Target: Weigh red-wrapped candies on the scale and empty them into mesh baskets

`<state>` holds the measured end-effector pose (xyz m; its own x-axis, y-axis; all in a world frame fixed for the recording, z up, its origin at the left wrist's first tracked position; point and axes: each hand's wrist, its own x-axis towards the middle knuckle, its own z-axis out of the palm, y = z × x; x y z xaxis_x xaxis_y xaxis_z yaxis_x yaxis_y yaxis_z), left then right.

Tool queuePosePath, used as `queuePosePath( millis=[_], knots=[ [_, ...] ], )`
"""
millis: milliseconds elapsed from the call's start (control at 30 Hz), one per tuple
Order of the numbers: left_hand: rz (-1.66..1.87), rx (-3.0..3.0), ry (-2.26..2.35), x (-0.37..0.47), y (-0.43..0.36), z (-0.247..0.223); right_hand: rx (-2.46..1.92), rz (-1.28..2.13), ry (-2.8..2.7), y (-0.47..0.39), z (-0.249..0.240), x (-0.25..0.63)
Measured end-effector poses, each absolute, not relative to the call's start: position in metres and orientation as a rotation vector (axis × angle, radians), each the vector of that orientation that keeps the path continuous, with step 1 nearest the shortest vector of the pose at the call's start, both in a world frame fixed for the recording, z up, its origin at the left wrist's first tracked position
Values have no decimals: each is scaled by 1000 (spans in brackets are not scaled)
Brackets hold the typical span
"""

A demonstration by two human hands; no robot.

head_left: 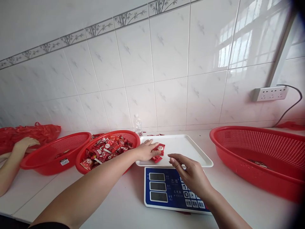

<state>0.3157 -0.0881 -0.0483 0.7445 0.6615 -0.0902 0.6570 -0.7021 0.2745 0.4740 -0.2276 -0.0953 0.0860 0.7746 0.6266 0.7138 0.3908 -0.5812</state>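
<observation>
My left hand reaches over the left part of a white tray, palm down with fingers spread, touching small red wrapped packets. A few packets lie under and beside its fingers. My right hand hovers at the tray's front edge, above the keypad of a blue and white scale. Its fingers are loosely bent, the thumb stands apart, and nothing shows between them. The tray sits on the scale. To the left, a red basket holds a heap of similar red packets, partly behind my left forearm.
Another red basket stands farther left, where another person's hand touches red plastic bags. A large red basket is at the right. A clear bottle stands by the tiled wall, which carries a power strip.
</observation>
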Motion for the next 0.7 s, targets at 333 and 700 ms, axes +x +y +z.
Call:
queuePosePath(
  millis=[333, 700],
  knots=[
    [-107, 2379, 1624, 213, -58, -35, -1351, 75, -1639, -227, -94, 474],
    [-56, 2156, 1768, 178, -56, -67, -1371, 97, -1654, -226, -96, 472]
  ],
)
